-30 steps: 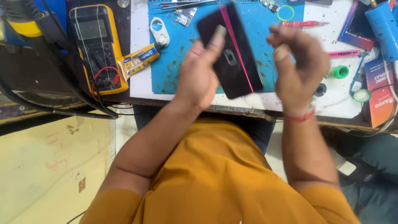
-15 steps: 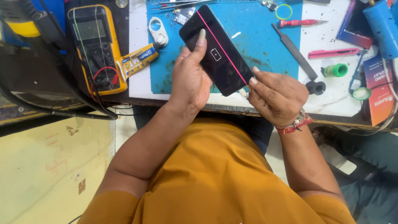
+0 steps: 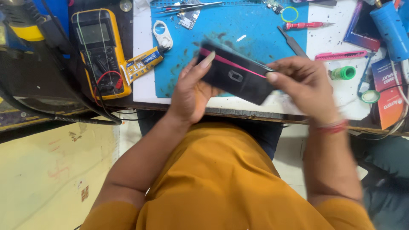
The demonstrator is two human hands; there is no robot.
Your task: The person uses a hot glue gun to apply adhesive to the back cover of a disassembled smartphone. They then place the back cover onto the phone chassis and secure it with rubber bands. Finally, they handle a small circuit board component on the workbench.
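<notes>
A black phone (image 3: 236,76) with a thin pink stripe along one edge is held over the front of the blue work mat (image 3: 255,34). My left hand (image 3: 189,91) grips its left end, thumb up against the side. Fingers of my right hand (image 3: 304,87) clasp its right end. The phone lies nearly level, tilted a little down to the right, and is blurred by motion.
A yellow multimeter (image 3: 100,51) with leads sits at the left, a glue tube (image 3: 142,64) beside it. On the table lie a red screwdriver (image 3: 304,25), a pink cutter (image 3: 341,55), a green tape roll (image 3: 343,73), tweezers (image 3: 191,6) and a blue cylinder (image 3: 390,30).
The phone has turned from steeply tilted to almost level. My right hand came up from below the phone and took hold of its right end.
</notes>
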